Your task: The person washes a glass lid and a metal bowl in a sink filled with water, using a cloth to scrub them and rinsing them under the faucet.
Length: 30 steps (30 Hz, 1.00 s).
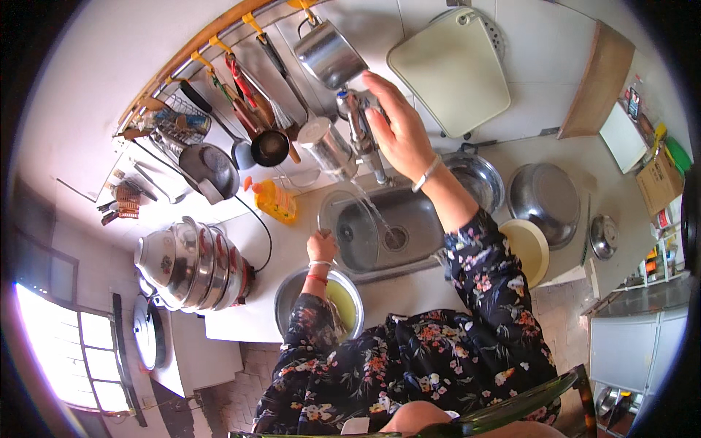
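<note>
My left hand is closed on the rim of a round see-through piece, apparently a glass lid, tilted over the left side of the steel sink. My right hand is raised by the metal faucet, fingers extended and holding nothing; whether it touches the tap is unclear. A stream of water falls from the spout towards the drain. Below my left forearm stands a metal basin with yellow-green liquid in it, partly hidden by the sleeve.
An orange dish-soap bottle stands left of the sink, near stacked metal pots. Pans and utensils hang from a wall rail. A cutting board leans behind. Metal bowls and a cream bowl sit to the right.
</note>
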### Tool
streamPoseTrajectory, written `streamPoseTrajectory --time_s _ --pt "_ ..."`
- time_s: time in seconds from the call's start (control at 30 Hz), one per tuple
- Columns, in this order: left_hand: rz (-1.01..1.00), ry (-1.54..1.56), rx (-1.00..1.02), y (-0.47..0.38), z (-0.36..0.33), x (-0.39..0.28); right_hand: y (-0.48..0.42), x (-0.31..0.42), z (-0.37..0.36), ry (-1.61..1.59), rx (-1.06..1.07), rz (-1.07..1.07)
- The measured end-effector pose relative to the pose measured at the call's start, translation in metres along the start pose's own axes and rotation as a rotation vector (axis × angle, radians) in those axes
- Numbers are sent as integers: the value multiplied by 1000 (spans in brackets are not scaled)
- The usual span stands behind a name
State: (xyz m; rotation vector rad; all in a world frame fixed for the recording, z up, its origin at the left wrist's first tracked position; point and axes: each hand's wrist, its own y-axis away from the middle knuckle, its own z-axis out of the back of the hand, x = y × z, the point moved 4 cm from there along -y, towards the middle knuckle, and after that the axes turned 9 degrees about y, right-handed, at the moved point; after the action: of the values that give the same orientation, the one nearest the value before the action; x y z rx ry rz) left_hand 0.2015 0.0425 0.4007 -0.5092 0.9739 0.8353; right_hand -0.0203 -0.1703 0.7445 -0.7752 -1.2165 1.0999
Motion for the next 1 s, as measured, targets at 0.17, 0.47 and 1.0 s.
streamPoseTrajectory --time_s 0.17,0.47,1.0 --pt "-83 -175 -32 4 26 -33 6 38 -9 -88 98 -114" --pt "-390 -621 -31 17 18 -115 37 11 -11 -453 345 -92" --pt "-334 -396 -52 -41 36 -63 487 -93 84 927 1054 -598"
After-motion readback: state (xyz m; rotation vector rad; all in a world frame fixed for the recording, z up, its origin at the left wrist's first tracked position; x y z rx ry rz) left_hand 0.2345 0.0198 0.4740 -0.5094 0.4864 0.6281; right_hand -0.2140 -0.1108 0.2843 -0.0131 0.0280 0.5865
